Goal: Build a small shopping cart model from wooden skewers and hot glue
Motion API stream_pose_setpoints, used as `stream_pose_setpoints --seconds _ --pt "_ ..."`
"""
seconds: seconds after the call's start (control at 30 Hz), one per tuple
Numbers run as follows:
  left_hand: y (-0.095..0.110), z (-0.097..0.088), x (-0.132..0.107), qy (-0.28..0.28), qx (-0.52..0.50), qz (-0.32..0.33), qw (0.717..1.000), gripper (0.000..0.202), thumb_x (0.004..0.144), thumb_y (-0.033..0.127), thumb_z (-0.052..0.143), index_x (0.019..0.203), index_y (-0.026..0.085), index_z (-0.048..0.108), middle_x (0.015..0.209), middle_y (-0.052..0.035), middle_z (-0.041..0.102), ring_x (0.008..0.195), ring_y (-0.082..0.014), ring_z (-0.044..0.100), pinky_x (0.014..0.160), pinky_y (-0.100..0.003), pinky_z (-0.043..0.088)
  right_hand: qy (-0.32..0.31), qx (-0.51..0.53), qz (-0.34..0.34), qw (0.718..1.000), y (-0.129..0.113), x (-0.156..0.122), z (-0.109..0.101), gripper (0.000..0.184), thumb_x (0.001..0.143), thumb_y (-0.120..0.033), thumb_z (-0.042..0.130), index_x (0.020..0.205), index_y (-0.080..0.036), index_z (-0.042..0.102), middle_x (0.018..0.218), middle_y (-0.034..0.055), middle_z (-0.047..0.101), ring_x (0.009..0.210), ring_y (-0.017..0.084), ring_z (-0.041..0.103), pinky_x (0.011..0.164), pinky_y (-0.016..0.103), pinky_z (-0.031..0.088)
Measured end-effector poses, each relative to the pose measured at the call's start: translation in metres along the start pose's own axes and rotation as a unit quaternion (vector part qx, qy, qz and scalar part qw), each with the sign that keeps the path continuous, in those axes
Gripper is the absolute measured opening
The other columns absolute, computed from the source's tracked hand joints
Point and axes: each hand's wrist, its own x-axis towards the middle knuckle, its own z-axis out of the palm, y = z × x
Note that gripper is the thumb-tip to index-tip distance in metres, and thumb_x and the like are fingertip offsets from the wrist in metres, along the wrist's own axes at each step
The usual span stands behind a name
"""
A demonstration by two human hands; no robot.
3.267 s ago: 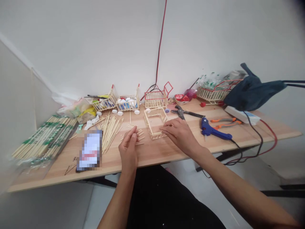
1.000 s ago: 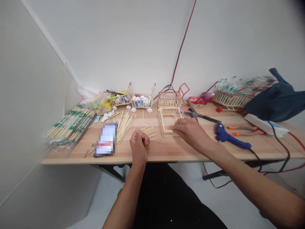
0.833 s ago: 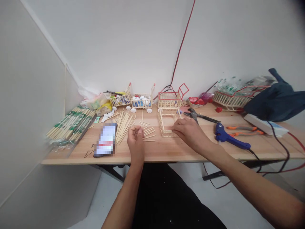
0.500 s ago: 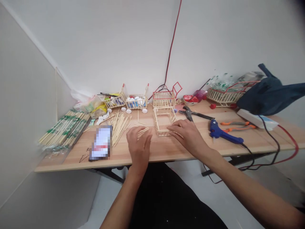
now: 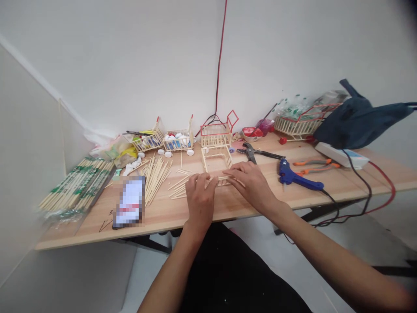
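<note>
**Bamboo frame, half built, steadied by two bare hands at bench edge**

Bamboo, pale and thin, made up nearly everything on the wooden table [image 5: 228, 208]. Seen from the head camera: an open box frame [image 5: 216, 163] of glued sticks, standing near the front edge, just ahead of a finished cart with red trim [image 5: 216, 132]. Left hand [image 5: 201, 202] lay palm down, fingers curled loosely over one short stick [image 5: 219, 178] at the frame's near rail; pinched or merely pressed, could not tell. Right hand [image 5: 249, 182] rested flat and relaxed against the frame's near right corner, fingers spread, holding nothing that showed. Loose cut sticks [image 5: 178, 187] were scattered just to the left, a longer heap [image 5: 155, 174] beyond them, wrapped bundles [image 5: 76, 187] at the far left. Blue glue gun [image 5: 296, 178] lay to the right, well apart from both hands, pliers [image 5: 252, 153] behind it.

Judged light and brittle: a frame of that sort likely to rack or pop a joint under any squeeze across its open sides. Best taken at the corners or along the bottom rails, where sticks meet. Single sticks stiff along their length, apt to roll and slip on the smooth board; better pinched near the middle between thumb and forefinger.
</note>
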Motion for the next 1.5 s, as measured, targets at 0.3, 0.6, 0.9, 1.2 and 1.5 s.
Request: stream_pose_setpoints --seconds 0.3,0.6,0.9,1.2,1.5 --pt "0.001 0.003 0.003 -0.011 -0.009 0.010 1.000 0.021 0.089 0.014 0.056 0.100 0.023 0.070 0.105 -0.0108 0.064 0.103 -0.0266 0.048 0.089 -0.041 0.036 0.107 0.107 0.188 0.970 0.023 -0.023 -0.013 0.028 0.097 -0.030 0.044 0.111 -0.022 0.067 0.104 0.0087 0.067 0.100 0.023 0.060 0.084 0.037 0.048" --pt "0.008 -0.008 0.030 -0.097 0.049 0.034 0.994 0.019 0.090 0.013 0.054 0.098 0.020 0.069 0.101 -0.0073 0.066 0.095 -0.0247 0.045 0.081 -0.038 0.038 0.044 0.181 0.228 0.956 0.030 -0.039 0.016 0.024 0.089 -0.027 0.054 0.107 -0.020 0.068 0.099 0.0069 0.069 0.082 0.018 0.063 0.079 0.032 0.050" --pt "0.012 -0.008 0.072 -0.333 0.084 0.091 0.935 0.027 0.093 0.020 0.049 0.078 0.018 0.071 0.082 -0.0075 0.064 0.081 -0.0227 0.047 0.075 -0.037 0.038 0.022 0.186 0.217 0.958 0.030 -0.039 0.015 0.020 0.086 -0.029 0.061 0.103 -0.021 0.069 0.097 0.0056 0.069 0.085 0.019 0.063 0.081 0.033 0.049" --pt "0.016 -0.010 0.086 -0.389 0.080 0.074 0.915 0.027 0.089 0.011 0.047 0.074 0.013 0.069 0.080 -0.0100 0.067 0.082 -0.0221 0.055 0.078 -0.037 0.041 0.024 0.209 0.225 0.952 0.029 -0.037 0.021 0.012 0.085 -0.024 0.064 0.096 -0.020 0.066 0.093 0.0032 0.067 0.078 0.015 0.061 0.076 0.029 0.048" --pt "0.015 -0.005 0.089 -0.386 0.075 0.071 0.917 0.025 0.088 0.010 0.049 0.075 0.012 0.071 0.080 -0.0102 0.067 0.084 -0.0234 0.056 0.080 -0.036 0.043 0.021 0.204 0.227 0.952 0.029 -0.036 0.027 0.007 0.084 -0.020 0.062 0.090 -0.020 0.068 0.086 0.0023 0.070 0.076 0.016 0.062 0.073 0.029 0.047"
